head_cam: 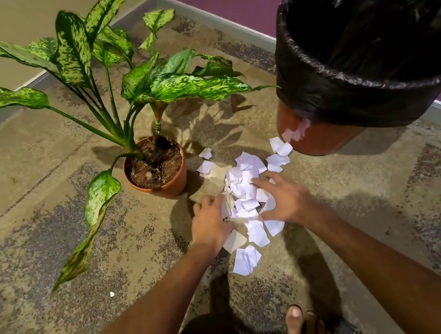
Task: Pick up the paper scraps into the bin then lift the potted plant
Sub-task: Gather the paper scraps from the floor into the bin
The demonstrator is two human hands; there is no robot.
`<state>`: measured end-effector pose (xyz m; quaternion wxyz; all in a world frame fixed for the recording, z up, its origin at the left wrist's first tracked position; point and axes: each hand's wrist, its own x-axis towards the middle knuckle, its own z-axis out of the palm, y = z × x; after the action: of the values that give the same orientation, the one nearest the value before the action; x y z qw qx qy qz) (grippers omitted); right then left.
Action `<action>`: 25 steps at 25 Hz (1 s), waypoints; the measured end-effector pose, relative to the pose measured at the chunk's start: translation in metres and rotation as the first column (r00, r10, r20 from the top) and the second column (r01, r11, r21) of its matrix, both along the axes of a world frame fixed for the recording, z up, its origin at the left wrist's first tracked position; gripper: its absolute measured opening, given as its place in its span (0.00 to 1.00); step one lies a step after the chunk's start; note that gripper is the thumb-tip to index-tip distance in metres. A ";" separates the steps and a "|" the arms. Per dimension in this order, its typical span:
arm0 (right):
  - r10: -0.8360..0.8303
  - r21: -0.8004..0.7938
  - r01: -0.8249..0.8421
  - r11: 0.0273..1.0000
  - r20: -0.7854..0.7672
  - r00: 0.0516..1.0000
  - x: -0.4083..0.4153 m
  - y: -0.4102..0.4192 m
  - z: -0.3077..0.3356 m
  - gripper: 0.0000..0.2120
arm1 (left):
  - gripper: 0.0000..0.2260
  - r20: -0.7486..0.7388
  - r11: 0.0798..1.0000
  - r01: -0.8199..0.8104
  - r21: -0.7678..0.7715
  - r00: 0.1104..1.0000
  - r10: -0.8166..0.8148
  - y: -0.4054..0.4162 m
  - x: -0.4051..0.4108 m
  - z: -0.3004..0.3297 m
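Observation:
Several white paper scraps lie in a heap on the carpet between the potted plant and the bin. My left hand presses against the heap's left side with its fingers bent into the paper. My right hand lies on the heap's right side, fingers spread and straight over the scraps. The plant has long green speckled leaves and stands upright in a brown pot, left of the heap. The bin is orange-brown with a black liner and stands at the right.
More scraps lie at the foot of the bin and one stray bit lies at the lower left. Walls with grey skirting meet in a corner behind the plant. My bare foot is at the bottom edge.

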<state>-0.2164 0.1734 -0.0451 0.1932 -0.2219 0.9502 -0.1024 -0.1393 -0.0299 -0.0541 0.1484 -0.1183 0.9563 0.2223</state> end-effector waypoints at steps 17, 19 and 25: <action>-0.052 -0.141 0.033 0.989 -0.130 0.990 0.009 -0.010 0.058 0.11 | 0.06 -0.135 0.970 -0.116 0.214 0.980 0.147 0.001 -0.006 0.041; -0.057 -0.146 0.035 0.989 -0.150 0.987 0.009 -0.009 0.074 0.11 | 0.07 -0.160 0.959 -0.119 0.256 0.974 0.163 0.003 -0.010 0.055; -0.155 -0.274 0.050 0.960 -0.377 0.913 -0.003 0.003 0.159 0.09 | 0.04 -0.376 0.899 -0.064 0.433 0.894 0.245 0.039 -0.035 0.127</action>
<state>-0.2189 0.1761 0.1141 -0.0388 -0.2106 0.9584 -0.1887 -0.1740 0.0088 0.0727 -0.0586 -0.1110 0.8846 0.4492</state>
